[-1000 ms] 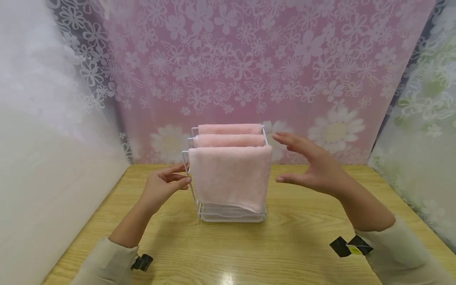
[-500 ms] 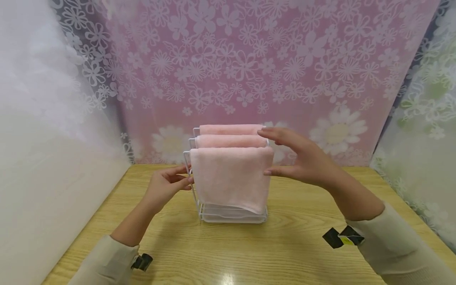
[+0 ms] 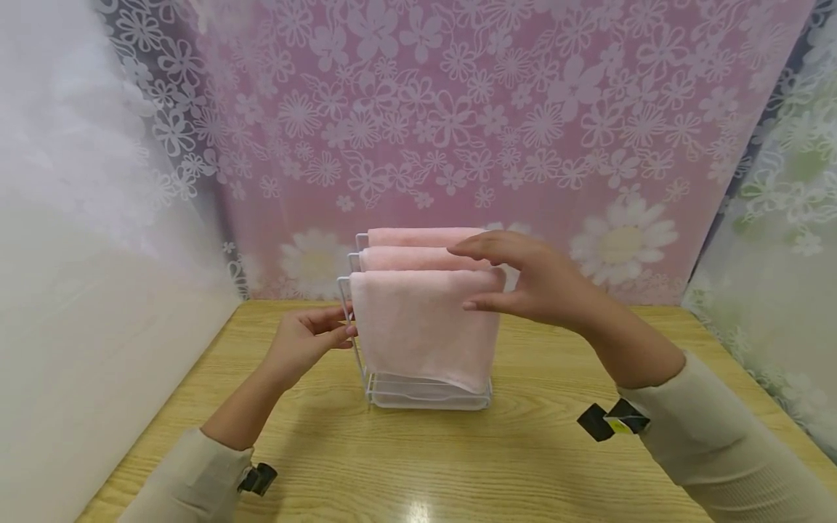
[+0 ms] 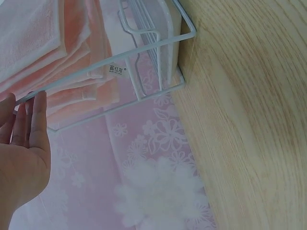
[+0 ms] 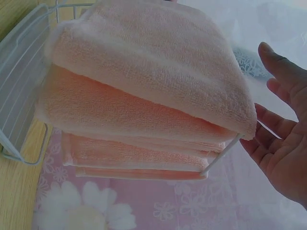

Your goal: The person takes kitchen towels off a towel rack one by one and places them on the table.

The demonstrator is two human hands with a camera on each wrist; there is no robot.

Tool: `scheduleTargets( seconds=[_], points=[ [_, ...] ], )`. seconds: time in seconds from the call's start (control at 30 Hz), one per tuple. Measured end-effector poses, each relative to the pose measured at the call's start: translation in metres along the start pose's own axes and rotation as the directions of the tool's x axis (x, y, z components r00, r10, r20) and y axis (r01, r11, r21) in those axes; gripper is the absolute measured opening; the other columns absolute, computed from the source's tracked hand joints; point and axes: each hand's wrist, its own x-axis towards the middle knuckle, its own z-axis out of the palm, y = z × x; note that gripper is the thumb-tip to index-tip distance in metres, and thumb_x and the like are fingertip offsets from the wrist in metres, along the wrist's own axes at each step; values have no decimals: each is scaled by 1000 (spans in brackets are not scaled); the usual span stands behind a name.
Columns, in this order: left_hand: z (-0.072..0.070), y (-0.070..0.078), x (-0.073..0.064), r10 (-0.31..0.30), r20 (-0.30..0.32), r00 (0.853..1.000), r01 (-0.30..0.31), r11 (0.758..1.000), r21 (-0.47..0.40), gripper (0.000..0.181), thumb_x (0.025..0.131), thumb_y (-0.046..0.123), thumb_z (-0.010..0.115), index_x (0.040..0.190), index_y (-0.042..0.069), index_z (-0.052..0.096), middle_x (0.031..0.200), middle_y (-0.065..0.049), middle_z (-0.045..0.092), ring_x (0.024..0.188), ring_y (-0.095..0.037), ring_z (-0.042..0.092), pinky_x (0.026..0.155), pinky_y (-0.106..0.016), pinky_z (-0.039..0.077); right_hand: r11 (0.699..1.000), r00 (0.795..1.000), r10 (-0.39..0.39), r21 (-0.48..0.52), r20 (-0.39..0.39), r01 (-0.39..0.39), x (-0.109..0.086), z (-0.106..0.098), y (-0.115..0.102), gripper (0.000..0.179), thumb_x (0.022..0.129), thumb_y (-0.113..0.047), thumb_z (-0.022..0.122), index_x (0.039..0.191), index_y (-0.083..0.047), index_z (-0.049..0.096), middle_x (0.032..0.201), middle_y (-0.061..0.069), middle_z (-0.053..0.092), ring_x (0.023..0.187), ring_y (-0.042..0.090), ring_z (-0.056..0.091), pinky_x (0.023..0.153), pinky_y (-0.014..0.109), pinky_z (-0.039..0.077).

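Three folded pink towels hang one behind another on a white wire rack (image 3: 343, 290): the front towel (image 3: 418, 327), the middle towel (image 3: 415, 259) and the rear towel (image 3: 418, 237). My left hand (image 3: 297, 349) pinches the rack's left side wire (image 4: 108, 61) between thumb and fingers. At the top right, my right hand (image 3: 549, 283) reaches over the towels, thumb before the front one and fingers spread above the middle one. In the right wrist view, the fingertips of this right hand (image 5: 283, 129) are right at the front towel's edge, thumb held apart.
A shallow white tray (image 3: 425, 401) sits in the rack's base. Under it is a wood-grain table (image 3: 418, 465). A pink flowered curtain (image 3: 425, 145) closes off the back, with a pale wall (image 3: 98, 254) on the left and a flowered panel (image 3: 778, 254) on the right.
My right hand has moved left from beside the rack to over the top right corner of the towels. The left hand keeps its hold on the rack.
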Motion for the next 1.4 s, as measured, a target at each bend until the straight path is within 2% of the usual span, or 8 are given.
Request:
scheduleTargets(
  seconds=[0.2,0.4,0.53,0.6,0.77,0.87,1.17,1.4],
  points=[
    [-2,3,-1,-36,-10,999,36,999,-19,33,87,-1,71,117,-14,63,101,-10,73,82,-22,72,77,-37,59,999,999,29,-17,30,-29,7,1,0,52,76,-19,86,124,-8,67,117,4,67,94,17,57,73,36,50],
    [-1,9,0,-7,-56,998,6,1000,-8,35,87,-3,71,119,-13,62,91,-5,73,77,-26,72,76,-39,59,998,997,64,-25,47,-63,13,0,2,44,79,-17,84,119,-7,70,110,4,70,90,17,59,71,34,51],
    [0,14,1,50,-46,998,-51,998,-23,31,86,-6,70,115,-14,64,94,0,71,78,-20,71,74,-41,60,996,994,89,-30,59,-87,15,-1,3,41,80,-17,83,118,-7,71,107,3,71,88,17,59,70,35,52],
    [-1,16,2,64,-40,997,-64,998,-15,29,85,-7,71,113,-14,64,94,0,70,79,-21,71,73,-39,60,994,992,108,-33,68,-106,16,-2,3,40,81,-19,82,118,-8,71,106,1,71,88,16,59,70,35,52],
    [-3,17,3,53,-30,998,-51,998,44,30,85,-4,72,113,-13,66,94,-10,70,78,-29,71,74,-37,60,987,983,159,-30,92,-157,18,0,2,38,82,-23,82,117,-12,72,104,-2,71,83,13,58,68,32,50],
    [-4,17,4,56,-12,998,-55,996,66,29,85,-3,73,112,-12,67,94,-14,70,78,-29,71,74,-38,60,984,977,180,-7,111,-180,21,2,2,37,82,-22,81,116,-12,73,103,-2,71,81,14,57,67,32,49],
    [-4,13,7,107,44,993,-109,993,53,24,86,-6,71,109,-12,68,101,-7,68,82,-20,70,74,-39,60,967,954,240,37,182,-250,30,9,1,31,84,-21,79,114,-14,75,98,-3,69,86,16,58,73,34,51],
    [-5,10,6,154,53,987,-156,987,44,26,86,-6,70,110,-13,67,99,-6,67,80,-20,70,74,-40,59,970,954,218,66,204,-236,38,15,-2,30,83,-20,80,112,-15,75,93,-3,68,80,15,54,71,32,49]
  ],
)
